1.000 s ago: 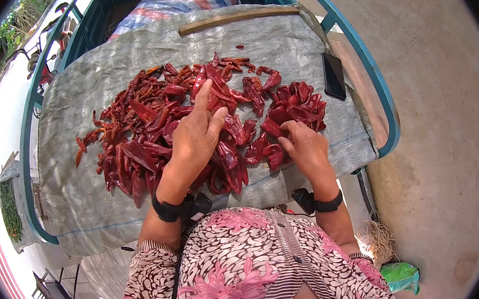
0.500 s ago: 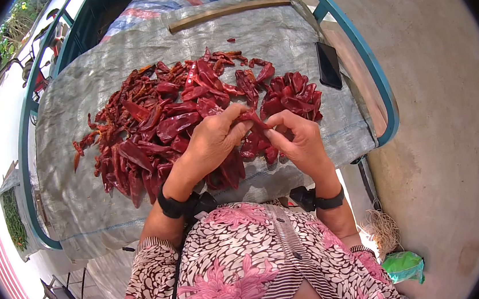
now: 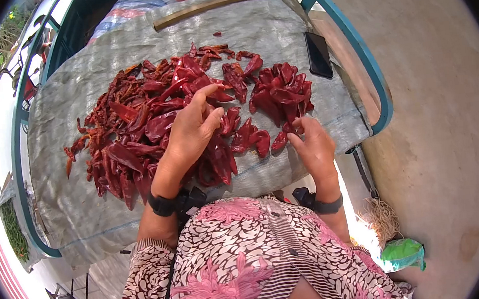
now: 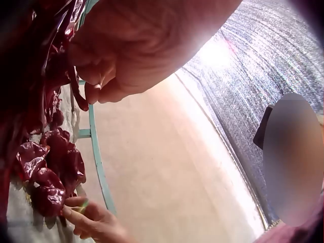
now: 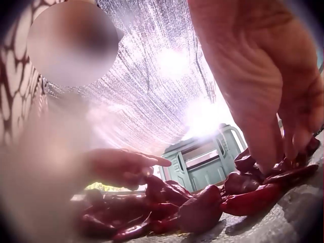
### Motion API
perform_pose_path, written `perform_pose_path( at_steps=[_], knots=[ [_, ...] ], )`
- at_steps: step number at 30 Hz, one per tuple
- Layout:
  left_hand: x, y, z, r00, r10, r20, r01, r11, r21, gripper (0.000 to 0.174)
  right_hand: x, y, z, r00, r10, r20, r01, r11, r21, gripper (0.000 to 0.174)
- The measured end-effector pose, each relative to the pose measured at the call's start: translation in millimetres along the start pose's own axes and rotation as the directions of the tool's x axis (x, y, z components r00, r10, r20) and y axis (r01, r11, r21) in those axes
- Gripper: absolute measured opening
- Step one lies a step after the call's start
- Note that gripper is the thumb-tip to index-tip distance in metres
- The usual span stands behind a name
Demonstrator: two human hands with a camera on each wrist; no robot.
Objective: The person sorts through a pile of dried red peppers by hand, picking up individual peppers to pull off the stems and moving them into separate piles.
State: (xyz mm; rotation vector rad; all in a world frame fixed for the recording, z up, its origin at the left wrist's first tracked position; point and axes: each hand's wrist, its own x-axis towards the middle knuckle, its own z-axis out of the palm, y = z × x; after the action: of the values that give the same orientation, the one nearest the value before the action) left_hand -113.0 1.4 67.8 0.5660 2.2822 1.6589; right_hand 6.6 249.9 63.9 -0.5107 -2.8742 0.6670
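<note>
In the head view, the left hand (image 3: 191, 128) is over the big pile of dried red peppers (image 3: 159, 125), index finger extended, thumb apart, nothing visible between them. At the right end of the near row, the right hand (image 3: 315, 145) has its thumb and fingers on the edge of a small pepper (image 3: 280, 139), seemingly pinching it. A separate bunch of peppers (image 3: 283, 96) lies just beyond. The left wrist view shows the left hand (image 4: 136, 48) close up and the right hand (image 4: 96, 221) at a shiny pepper (image 4: 49, 195). In the right wrist view, the right hand's (image 5: 266, 76) fingertips reach down among peppers.
A grey woven sheet (image 3: 83, 205) lies under the peppers, inside a teal metal rail (image 3: 367, 68). A black phone (image 3: 318, 55) lies at the right, and a wooden strip (image 3: 214, 8) along the far edge. A striped sack (image 3: 147, 2) is behind.
Both hands came together at one pepper, then separated. The left moved back over the pile; the right moved right and is at a small pepper near the bunch. The head view shifted slightly.
</note>
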Motion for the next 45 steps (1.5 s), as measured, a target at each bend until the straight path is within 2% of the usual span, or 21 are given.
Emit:
perform_pose_path(
  at_steps=[3,7,12,15,18,19,21,22,24,25,26,27,28,29,32,34,37,40,41,43,45],
  knots=[
    [-1,3,0,0.999,-0.013,0.042,0.013,1.0,0.0,0.043,-4,8,11,0.997,0.03,0.065,-0.027,0.999,-0.046,0.027],
    [-3,-2,3,0.996,0.021,0.091,-0.017,0.999,-0.048,0.039,-3,14,12,0.999,-0.041,-0.004,0.041,0.999,0.008,0.023],
    [-9,1,1,0.987,-0.026,0.16,0.049,0.989,-0.137,0.037,1,22,15,0.984,-0.152,-0.095,0.154,0.988,0.023,0.023],
    [-10,-2,5,0.981,0.041,0.187,-0.024,0.996,-0.091,0.038,2,7,6,0.991,0.037,0.132,-0.084,0.926,0.368,0.024],
    [-13,8,9,0.952,0.101,0.291,-0.075,0.992,-0.098,0.04,-1,-17,5,0.985,-0.118,0.125,0.009,0.76,0.65,0.021],
    [-13,11,10,0.934,0.125,0.336,-0.095,0.99,-0.104,0.04,0,-23,5,0.974,-0.149,0.173,-0.014,0.72,0.694,0.019],
    [-14,12,13,0.901,0.198,0.387,-0.18,0.98,-0.081,0.033,1,-33,6,0.949,-0.281,0.14,0.125,0.746,0.654,0.018],
    [-14,9,15,0.915,0.197,0.352,-0.161,0.978,-0.13,0.031,2,-38,6,0.929,-0.348,0.126,0.195,0.75,0.632,0.018],
    [-13,4,19,0.941,0.189,0.28,-0.126,0.966,-0.227,0.025,6,-43,3,0.924,-0.353,0.146,0.181,0.741,0.647,0.016],
    [-13,8,12,0.953,0.149,0.264,-0.115,0.984,-0.138,0.019,8,-41,2,0.93,-0.338,0.142,0.17,0.74,0.651,0.016],
    [-12,7,10,0.976,0.098,0.193,-0.066,0.984,-0.166,0.019,12,-39,1,0.936,-0.324,0.139,0.158,0.739,0.655,0.016],
    [-11,7,9,0.992,0.044,0.122,-0.019,0.98,-0.197,0.018,16,-37,1,0.939,-0.344,0.016,0.272,0.768,0.58,0.019],
    [-10,6,6,0.999,-0.013,0.053,0.025,0.973,-0.231,0.018,17,-32,2,0.953,-0.304,-0.017,0.273,0.827,0.492,0.022],
    [-10,2,4,0.999,0.042,-0.014,-0.045,0.963,-0.266,0.027,18,-25,4,0.962,-0.266,-0.054,0.265,0.878,0.399,0.024],
    [-10,7,2,0.976,0.011,-0.219,-0.089,0.933,-0.35,0.038,21,-4,14,0.963,-0.253,-0.09,0.265,0.951,0.161,0.03],
    [-9,1,4,0.986,0.033,-0.166,-0.09,0.932,-0.35,0.045,22,5,23,0.948,-0.302,-0.102,0.31,0.949,0.065,0.03],
    [-11,0,6,0.999,0.039,-0.008,-0.039,0.95,-0.308,0.043,20,8,26,0.952,-0.281,-0.123,0.292,0.952,0.091,0.029],
    [-9,5,8,0.987,0.029,0.158,0.009,0.972,-0.236,0.042,22,10,26,0.978,-0.183,-0.101,0.208,0.906,0.369,0.023],
    [-10,10,7,0.981,0.041,0.191,-0.015,0.991,-0.133,0.045,21,7,26,0.989,-0.123,-0.087,0.15,0.846,0.512,0.02],
    [-13,17,8,0.961,0.068,0.268,-0.046,0.995,-0.09,0.048,17,-12,18,0.999,-0.011,-0.033,0.032,0.658,0.753,0.016],
    [-15,17,11,0.942,0.106,0.317,-0.096,0.994,-0.047,0.049,13,-28,12,0.999,-0.021,0.031,-0.017,0.483,0.876,0.014]
  ],
)
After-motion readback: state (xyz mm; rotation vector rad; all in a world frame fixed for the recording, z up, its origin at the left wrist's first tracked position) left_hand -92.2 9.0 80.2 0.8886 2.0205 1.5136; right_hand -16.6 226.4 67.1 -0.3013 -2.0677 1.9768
